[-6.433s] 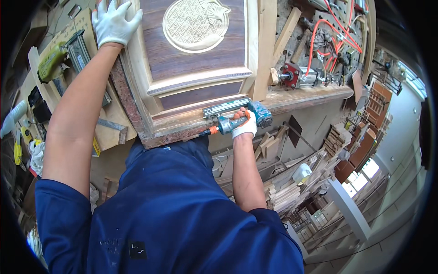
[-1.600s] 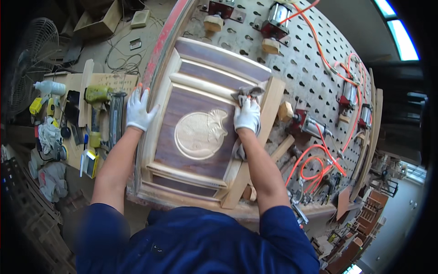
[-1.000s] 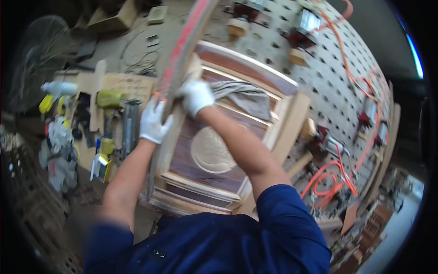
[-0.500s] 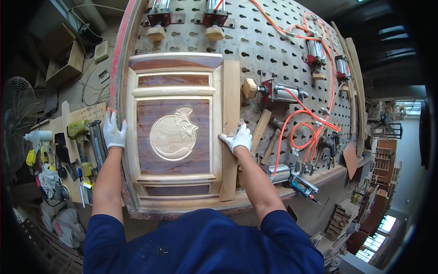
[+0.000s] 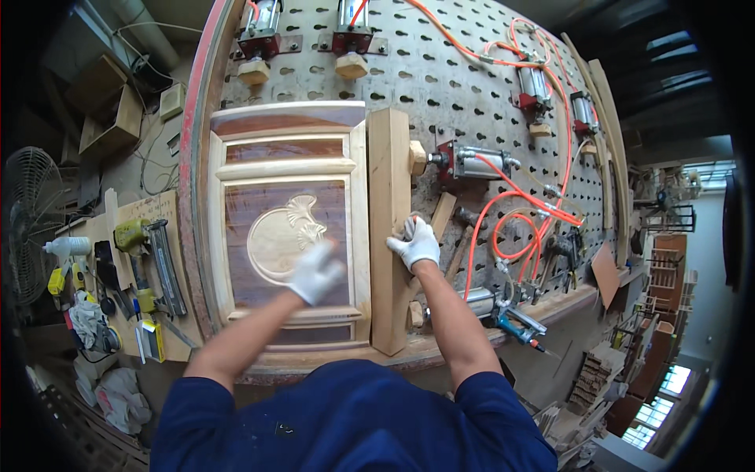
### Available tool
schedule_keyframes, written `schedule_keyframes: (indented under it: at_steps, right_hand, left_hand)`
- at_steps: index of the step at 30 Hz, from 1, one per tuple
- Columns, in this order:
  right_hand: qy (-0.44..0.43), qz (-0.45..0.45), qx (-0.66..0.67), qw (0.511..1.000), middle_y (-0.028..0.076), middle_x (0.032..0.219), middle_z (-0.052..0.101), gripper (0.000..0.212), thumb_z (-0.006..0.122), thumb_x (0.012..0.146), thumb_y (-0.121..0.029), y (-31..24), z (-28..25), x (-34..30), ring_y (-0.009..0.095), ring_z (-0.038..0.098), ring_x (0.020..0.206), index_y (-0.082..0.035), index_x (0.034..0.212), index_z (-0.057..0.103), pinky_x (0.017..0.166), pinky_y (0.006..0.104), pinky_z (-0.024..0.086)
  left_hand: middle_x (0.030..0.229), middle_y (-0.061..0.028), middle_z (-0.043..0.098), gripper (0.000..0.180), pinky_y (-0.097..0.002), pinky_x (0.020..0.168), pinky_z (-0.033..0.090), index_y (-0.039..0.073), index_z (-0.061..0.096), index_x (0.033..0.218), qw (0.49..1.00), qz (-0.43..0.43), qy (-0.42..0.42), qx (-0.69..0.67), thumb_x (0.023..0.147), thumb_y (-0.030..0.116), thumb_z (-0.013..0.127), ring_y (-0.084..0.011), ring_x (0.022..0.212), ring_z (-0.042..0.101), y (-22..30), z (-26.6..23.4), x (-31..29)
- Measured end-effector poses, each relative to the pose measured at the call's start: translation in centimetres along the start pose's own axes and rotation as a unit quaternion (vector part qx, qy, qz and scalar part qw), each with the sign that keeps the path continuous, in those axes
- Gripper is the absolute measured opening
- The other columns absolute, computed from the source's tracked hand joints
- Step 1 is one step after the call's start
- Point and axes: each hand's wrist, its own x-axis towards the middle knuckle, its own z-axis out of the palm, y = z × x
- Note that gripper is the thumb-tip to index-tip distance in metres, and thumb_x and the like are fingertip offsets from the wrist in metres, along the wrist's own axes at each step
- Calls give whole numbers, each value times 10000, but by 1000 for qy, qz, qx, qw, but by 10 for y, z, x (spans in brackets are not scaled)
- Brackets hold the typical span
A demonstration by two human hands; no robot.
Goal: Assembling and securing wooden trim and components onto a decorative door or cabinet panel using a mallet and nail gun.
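Note:
A wooden door panel [image 5: 236, 275] with a carved round ginkgo-leaf medallion [image 5: 267, 248] lies flat on the perforated metal bench. My left hand [image 5: 317, 273], white-gloved and smeared by motion, is over the lower right of the medallion; its fingers cannot be made out. Along the panel's right side runs a long wooden bar [image 5: 387, 291], showing two of its faces. My right hand [image 5: 415, 244], also gloved, is closed at the bar's right edge, thumb lying against the wood. Close to the bar's right side is the wooden pad [image 5: 417, 157] of an air cylinder [image 5: 484, 164].
More air cylinders [image 5: 351, 27] are bolted to the bench [image 5: 440, 86], linked by orange hoses [image 5: 503, 193]. A hammer [image 5: 464, 240] lies right of my right hand. To the left are a nail gun [image 5: 138, 236], a bottle [image 5: 68, 246] and a fan [image 5: 35, 224].
My left hand has left the panel's left edge and swung right over the medallion. The wooden bar has tipped up from lying flat, with my right hand at it.

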Motion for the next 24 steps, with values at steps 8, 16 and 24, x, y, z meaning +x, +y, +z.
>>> schedule_keyframes:
  at_steps: [8, 16, 24]
  right_hand:
    - [-201, 101, 196, 955, 95, 894, 684, 444, 834, 736, -314, 29, -14, 23, 212, 619, 763, -18, 1032, 684, 762, 335, 527]
    - [-393, 148, 86, 904, 65, 944, 713, 305, 748, 850, -236, 47, -41, 15, 118, 609, 783, 10, 1028, 723, 716, 254, 513]
    - [-344, 119, 229, 903, 73, 994, 731, 345, 751, 852, -214, 33, -87, -19, 122, 638, 807, 33, 1088, 701, 740, 239, 517]
  left_hand:
    - [1503, -308, 400, 934, -417, 1170, 322, -125, 342, 1469, 958, -274, 5, -87, 896, 570, 587, -408, 1405, 399, 75, 169, 10]
    - [1504, -319, 391, 1126, -413, 1137, 375, -116, 228, 1518, 947, -280, -72, -138, 815, 662, 637, -424, 1363, 448, 63, 167, 18]
    - [1294, -232, 578, 768, -404, 995, 469, -40, 499, 1305, 939, -148, -296, -96, 837, 545, 665, -347, 1138, 593, 36, 52, 79]
